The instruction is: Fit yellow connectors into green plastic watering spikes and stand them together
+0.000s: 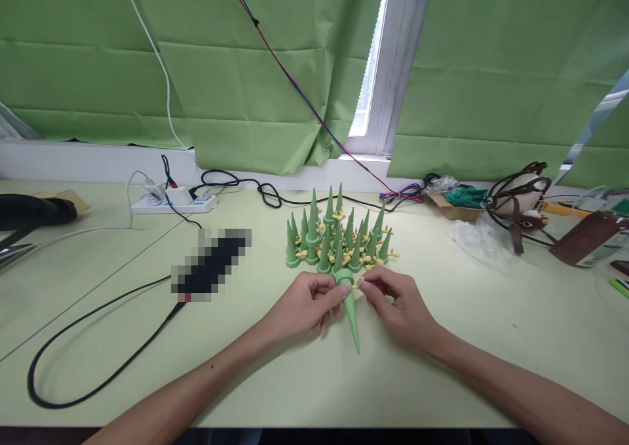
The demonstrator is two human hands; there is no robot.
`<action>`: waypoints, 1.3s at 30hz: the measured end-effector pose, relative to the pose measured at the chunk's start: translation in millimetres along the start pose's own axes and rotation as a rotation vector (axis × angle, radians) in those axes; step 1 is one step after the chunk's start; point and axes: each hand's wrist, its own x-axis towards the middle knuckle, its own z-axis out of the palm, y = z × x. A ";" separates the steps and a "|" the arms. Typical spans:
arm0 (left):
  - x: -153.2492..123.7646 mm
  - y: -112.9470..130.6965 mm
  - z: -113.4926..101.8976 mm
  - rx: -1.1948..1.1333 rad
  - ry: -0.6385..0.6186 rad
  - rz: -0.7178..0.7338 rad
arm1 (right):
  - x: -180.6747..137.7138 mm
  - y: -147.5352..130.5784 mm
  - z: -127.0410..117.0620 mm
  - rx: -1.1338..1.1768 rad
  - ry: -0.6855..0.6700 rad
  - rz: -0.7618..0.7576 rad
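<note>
Left hand (307,303), grip clamped on spike (352,314) near collar; right hand (399,299), grip pinching yellow piece (362,281) beside it. Beyond: spike cluster (338,238) on desk (442,366); box (439,204) holds green cloth (464,196).

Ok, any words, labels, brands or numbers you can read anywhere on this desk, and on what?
No text here can be read.
On the power strip: markings too small to read.
On the brown bottle at the right edge: label blurred.
On the dark object beside the cable: pixelated, unreadable.
On the green spike in the left hand and the yellow piece pinched by the right hand: no print shows.
</note>
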 end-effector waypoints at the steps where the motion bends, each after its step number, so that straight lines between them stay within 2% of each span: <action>1: -0.2 -0.8 0.6 0.018 0.025 0.009 | 0.0 0.1 0.3 0.002 -0.001 0.014; 5: -1.1 -2.0 3.2 0.103 0.139 0.039 | 0.8 0.0 0.6 0.048 -0.027 0.077; 11: -1.8 -0.6 3.9 0.284 0.224 0.129 | 2.3 -1.4 0.3 0.114 -0.042 0.127; 19: -6.9 -5.0 4.0 0.488 0.298 0.473 | 1.5 -4.6 0.1 0.224 -0.079 0.146; 23: -7.4 -8.1 2.1 0.583 0.276 0.640 | 1.6 -5.1 -0.7 0.264 -0.104 0.166; 26: -6.7 -10.0 0.5 0.660 0.247 0.711 | 2.6 -5.7 -1.2 0.268 -0.119 0.184; 29: -6.6 -10.8 -0.3 0.720 0.227 0.724 | 4.0 -5.9 -1.3 0.258 -0.127 0.194; 33: -7.1 -10.5 -0.2 0.745 0.223 0.666 | 4.0 -4.2 -0.3 0.249 -0.114 0.191; 39: -7.2 -9.1 1.3 0.567 0.210 0.484 | 1.3 -3.5 0.7 0.247 -0.037 0.175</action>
